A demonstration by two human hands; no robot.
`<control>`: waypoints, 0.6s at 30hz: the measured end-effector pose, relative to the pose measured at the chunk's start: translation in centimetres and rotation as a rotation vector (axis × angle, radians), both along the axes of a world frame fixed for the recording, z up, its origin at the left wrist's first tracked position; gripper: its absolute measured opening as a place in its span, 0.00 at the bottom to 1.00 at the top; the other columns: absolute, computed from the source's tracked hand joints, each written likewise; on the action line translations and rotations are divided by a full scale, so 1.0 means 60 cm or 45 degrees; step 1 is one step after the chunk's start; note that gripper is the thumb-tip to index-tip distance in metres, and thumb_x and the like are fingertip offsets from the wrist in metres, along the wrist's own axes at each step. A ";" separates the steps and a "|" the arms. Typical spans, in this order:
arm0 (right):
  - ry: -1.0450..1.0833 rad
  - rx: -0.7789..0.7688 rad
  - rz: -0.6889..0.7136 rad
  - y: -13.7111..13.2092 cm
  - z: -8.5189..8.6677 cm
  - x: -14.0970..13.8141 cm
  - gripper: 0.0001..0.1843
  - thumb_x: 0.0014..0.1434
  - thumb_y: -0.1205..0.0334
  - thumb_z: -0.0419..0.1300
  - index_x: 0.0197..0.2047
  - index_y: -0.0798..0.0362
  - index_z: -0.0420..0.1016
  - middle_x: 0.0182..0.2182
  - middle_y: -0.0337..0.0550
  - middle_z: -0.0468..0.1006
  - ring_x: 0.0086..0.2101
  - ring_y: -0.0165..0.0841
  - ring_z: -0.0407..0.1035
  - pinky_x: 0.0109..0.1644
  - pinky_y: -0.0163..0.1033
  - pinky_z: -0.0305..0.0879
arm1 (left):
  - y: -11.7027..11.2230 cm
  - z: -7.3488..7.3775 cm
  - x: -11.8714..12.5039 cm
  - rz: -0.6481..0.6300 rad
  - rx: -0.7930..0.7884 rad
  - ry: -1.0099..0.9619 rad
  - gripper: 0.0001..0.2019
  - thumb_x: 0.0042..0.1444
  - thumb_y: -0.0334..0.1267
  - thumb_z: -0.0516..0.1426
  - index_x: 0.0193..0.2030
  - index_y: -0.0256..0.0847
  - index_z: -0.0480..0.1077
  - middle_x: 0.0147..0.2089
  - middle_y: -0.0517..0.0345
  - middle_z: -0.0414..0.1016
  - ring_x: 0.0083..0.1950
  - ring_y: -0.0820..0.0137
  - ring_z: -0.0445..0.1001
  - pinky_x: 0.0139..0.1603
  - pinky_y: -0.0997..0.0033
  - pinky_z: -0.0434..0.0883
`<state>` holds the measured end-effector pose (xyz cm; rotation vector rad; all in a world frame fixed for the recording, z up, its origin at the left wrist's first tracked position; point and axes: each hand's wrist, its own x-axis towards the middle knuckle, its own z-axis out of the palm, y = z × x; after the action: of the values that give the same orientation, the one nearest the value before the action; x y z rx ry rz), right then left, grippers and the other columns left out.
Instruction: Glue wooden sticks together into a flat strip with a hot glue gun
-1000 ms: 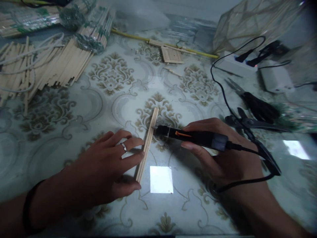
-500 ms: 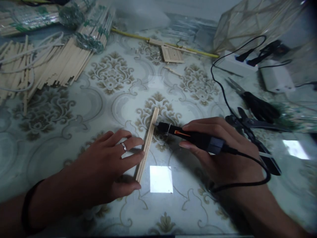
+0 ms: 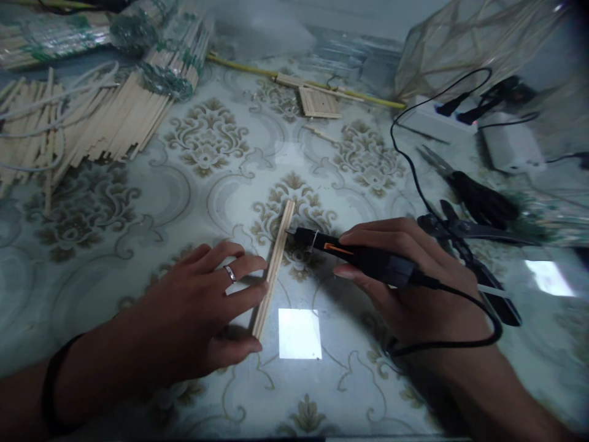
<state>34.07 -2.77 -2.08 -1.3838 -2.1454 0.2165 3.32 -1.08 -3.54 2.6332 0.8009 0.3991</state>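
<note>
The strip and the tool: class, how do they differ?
The strip is pale, the tool mostly black. The strip lies on the table, touched by the left hand; the tool is gripped by the right hand. The tool has a cord; the strip has none. Both are long and slim.

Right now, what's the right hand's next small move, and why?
Probably nudge the black tool slightly left with the right hand: its tip sits at the right edge of the wooden strip, contact unclear, while the left hand's fingertips rest against the strip's nearer half.
</note>
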 end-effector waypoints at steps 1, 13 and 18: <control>-0.010 -0.004 0.002 0.001 0.001 0.000 0.07 0.74 0.54 0.69 0.53 0.42 0.79 0.46 0.44 0.86 0.40 0.42 0.85 0.43 0.44 0.82 | 0.000 0.000 0.000 0.004 -0.003 -0.002 0.18 0.60 0.44 0.72 0.54 0.45 0.77 0.66 0.50 0.82 0.65 0.48 0.76 0.57 0.48 0.72; 0.010 -0.002 0.053 0.003 -0.001 0.002 0.10 0.76 0.48 0.66 0.51 0.44 0.76 0.43 0.44 0.84 0.40 0.39 0.84 0.43 0.41 0.81 | -0.001 -0.002 0.000 0.015 -0.017 0.000 0.18 0.60 0.45 0.73 0.54 0.46 0.77 0.67 0.50 0.82 0.65 0.48 0.76 0.59 0.47 0.73; 0.080 -0.031 0.055 0.002 -0.006 0.008 0.10 0.75 0.49 0.68 0.53 0.43 0.77 0.43 0.42 0.85 0.40 0.39 0.84 0.44 0.41 0.81 | 0.001 -0.001 -0.001 0.012 0.001 0.008 0.20 0.60 0.44 0.73 0.56 0.46 0.77 0.67 0.50 0.81 0.66 0.48 0.75 0.61 0.47 0.73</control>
<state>34.57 -2.67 -2.46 -1.3275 -2.1285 0.2999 3.29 -1.05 -3.62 2.6334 0.8152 0.3937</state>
